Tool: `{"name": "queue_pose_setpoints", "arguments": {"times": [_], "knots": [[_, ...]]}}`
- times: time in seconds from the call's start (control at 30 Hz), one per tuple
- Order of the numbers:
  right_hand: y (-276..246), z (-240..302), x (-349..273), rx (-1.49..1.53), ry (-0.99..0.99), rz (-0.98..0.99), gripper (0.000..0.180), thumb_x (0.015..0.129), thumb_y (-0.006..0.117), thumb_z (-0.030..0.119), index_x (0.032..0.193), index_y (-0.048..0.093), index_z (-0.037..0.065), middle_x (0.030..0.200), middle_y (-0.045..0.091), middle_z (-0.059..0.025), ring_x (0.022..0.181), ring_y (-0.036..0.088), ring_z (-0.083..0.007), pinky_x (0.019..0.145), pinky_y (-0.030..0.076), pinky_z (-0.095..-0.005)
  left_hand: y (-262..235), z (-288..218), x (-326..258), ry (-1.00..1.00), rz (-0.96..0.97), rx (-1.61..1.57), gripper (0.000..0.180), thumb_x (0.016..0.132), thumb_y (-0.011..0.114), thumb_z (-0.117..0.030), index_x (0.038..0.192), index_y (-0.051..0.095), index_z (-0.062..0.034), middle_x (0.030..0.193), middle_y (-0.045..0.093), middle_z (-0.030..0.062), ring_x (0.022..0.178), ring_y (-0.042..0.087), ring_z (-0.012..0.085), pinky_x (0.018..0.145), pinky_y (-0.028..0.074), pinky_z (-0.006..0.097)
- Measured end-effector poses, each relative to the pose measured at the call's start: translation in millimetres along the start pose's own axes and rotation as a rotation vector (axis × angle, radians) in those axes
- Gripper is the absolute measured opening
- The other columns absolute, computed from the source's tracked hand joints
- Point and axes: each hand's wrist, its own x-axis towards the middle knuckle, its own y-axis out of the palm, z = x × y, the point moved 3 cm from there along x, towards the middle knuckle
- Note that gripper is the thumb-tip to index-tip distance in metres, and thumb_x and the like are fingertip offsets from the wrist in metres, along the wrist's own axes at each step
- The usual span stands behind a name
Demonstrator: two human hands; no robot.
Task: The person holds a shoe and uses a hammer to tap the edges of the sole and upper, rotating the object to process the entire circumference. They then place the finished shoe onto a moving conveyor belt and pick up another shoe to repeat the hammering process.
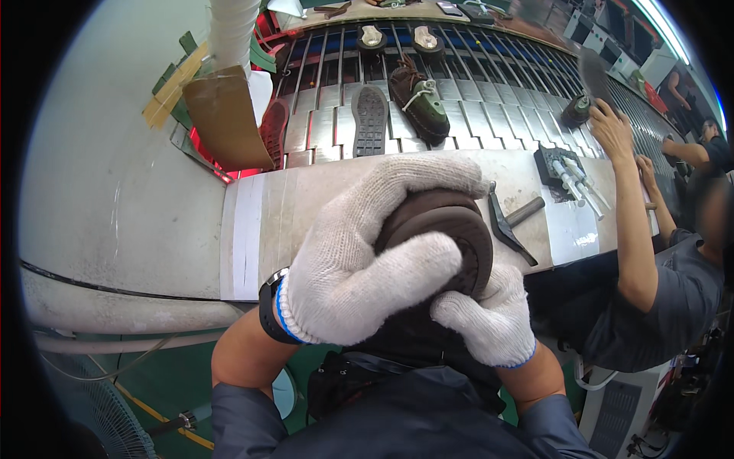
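Note:
My left hand [352, 268], in a white knit glove, wraps round a dark brown shoe [451, 210] from the left, its thumb pressed across the sole. From below right, my right hand [493, 317], gloved as well, grips the lower part of the same shoe. The shoe's rounded end and ridged sole edge show between the hands; the rest is hidden. Just right of it, a hammer [505, 224] lies on the pale bench [264, 199].
Beyond the bench runs a slatted metal conveyor [478, 115] bearing a grey sole [370, 118], a brown and green shoe [419, 103] and a red-lit sole [274, 134]. A black block with silver tubes [566, 172] stands right. A co-worker's arm [631, 206] reaches in there.

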Motion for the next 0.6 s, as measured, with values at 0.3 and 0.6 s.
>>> {"name": "queue_pose_setpoints", "arguments": {"times": [0.3,0.6], "knots": [[-7.1,13.3,10.8,0.084,-0.054,0.06,0.036,0.103,0.071,0.008,0.136,0.072,-0.006,0.124,0.079,-0.0088,0.11,0.072,-0.0152,0.096,0.059,-0.0333,-0.6,-14.3,20.6,0.088,-0.049,0.169,0.044,0.109,0.05,-0.023,0.132,0.07,0.0099,0.13,0.076,0.0211,0.12,0.073,0.0273,0.109,0.057,0.041],[-57.5,-8.2,56.9,0.394,-0.05,0.075,0.044,0.101,0.076,0.015,0.136,0.067,-0.011,0.125,0.077,-0.0191,0.107,0.078,-0.0257,0.097,0.065,-0.0399,-14.1,49.9,66.1,0.182,-0.133,0.029,0.038,0.116,0.043,-0.012,0.138,0.069,0.0027,0.132,0.076,0.0189,0.121,0.074,0.0285,0.106,0.058,0.037]]}}
